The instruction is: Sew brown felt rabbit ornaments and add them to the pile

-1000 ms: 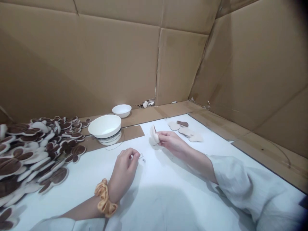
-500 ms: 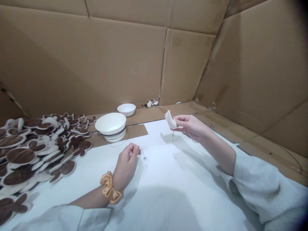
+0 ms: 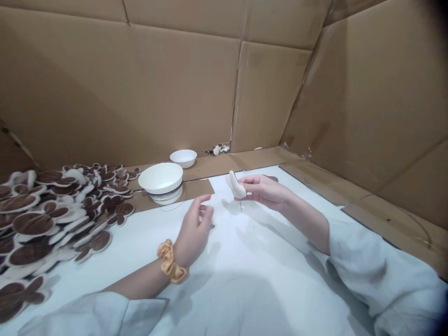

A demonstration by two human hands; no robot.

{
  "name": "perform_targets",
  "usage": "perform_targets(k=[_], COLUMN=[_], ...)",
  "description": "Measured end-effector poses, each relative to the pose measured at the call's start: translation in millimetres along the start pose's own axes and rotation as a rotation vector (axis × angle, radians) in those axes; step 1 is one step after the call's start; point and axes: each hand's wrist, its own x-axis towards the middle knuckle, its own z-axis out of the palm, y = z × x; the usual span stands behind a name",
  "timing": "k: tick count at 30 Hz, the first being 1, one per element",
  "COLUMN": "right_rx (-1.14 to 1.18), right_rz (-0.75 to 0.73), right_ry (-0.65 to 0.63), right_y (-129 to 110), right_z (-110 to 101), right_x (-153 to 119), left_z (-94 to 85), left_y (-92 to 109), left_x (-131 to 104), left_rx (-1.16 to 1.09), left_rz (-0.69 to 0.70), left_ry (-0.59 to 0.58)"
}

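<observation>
My right hand (image 3: 268,191) pinches a small white padded fabric piece (image 3: 237,186) above the white table surface. A short dark cord (image 3: 241,205) hangs below that piece. My left hand (image 3: 196,221), with a yellow scrunchie (image 3: 171,261) at its wrist, is to the left of the piece and apart from it. Its thumb and index finger are spread, while the lower fingers are mostly hidden. A bit of dark thread (image 3: 212,226) shows beside the left palm, seemingly held in those fingers. Behind the right fingers shows a brown patch (image 3: 272,178) that I cannot identify.
On the left lies a heap of brown-and-white rabbit-head-shaped fabric pieces (image 3: 33,224). A large white bowl (image 3: 161,179) with dark bands around its lower part stands beyond my left hand, with a smaller white bowl (image 3: 183,158) behind. Cardboard walls (image 3: 182,84) enclose the back and right.
My left hand has moved right and up a little, and its thumb and index finger have parted. My right hand has brought the white piece left and slightly down.
</observation>
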Motion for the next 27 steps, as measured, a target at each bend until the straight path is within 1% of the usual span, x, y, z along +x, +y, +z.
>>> perform_targets(k=[2,4,5,7,9,12,13,16,17,19,21,22,24,27], right_rx=[-0.002,-0.02,-0.025,-0.012,0.01,-0.004,-0.014,-0.04,-0.049,-0.066,-0.083,-0.089,-0.092,-0.081], right_rz=[-0.003,0.007,0.014,0.016,0.004,-0.031,-0.042,-0.052,-0.05,-0.05,-0.052,-0.052,-0.05,-0.053], right_ry=[-0.073,-0.148,-0.165,-0.142,-0.087,-0.072,-0.068,-0.03,-0.022,-0.023,-0.026,-0.023,-0.015,-0.006], right_y=[0.1,0.4,0.2,-1.0,-2.9,-4.9,-5.2,-5.8,-6.3,-8.0,-10.6,-12.1,-14.5,-15.6], right_z=[8.2,14.3,16.0,16.2,12.8,4.1,1.3,-3.6,-3.7,-1.9,1.5,3.3,6.0,7.3], right_x=[-3.1,-5.6,-6.5,-7.5,-7.4,-5.7,-5.0,-4.1,-4.4,-6.2,-8.9,-10.3,-12.7,-13.8], left_z=[13.9,24.6,27.2,25.8,17.0,-2.9,-9.8,-28.1,-32.4,-36.0,-30.6,-24.1,-4.8,29.5], left_y=[4.7,8.5,10.2,12.9,14.4,11.7,9.0,-3.9,-8.6,-15.4,-16.4,-14.6,-7.9,4.3], left_x=[5.6,10.7,12.3,12.8,9.8,2.1,-0.5,-7.7,-9.9,-13.6,-15.1,-14.2,-7.6,12.6], left_rx=[-0.18,-0.36,-0.42,-0.436,-0.315,-0.024,0.082,0.379,0.465,0.624,0.768,0.837,0.951,0.959], left_rz=[0.018,0.02,0.024,0.035,0.034,0.042,0.081,0.267,0.307,0.334,0.346,0.343,0.399,0.442], left_ry=[-0.113,-0.28,-0.34,-0.39,-0.354,-0.28,-0.267,-0.233,-0.22,-0.206,-0.223,-0.232,-0.239,-0.202])
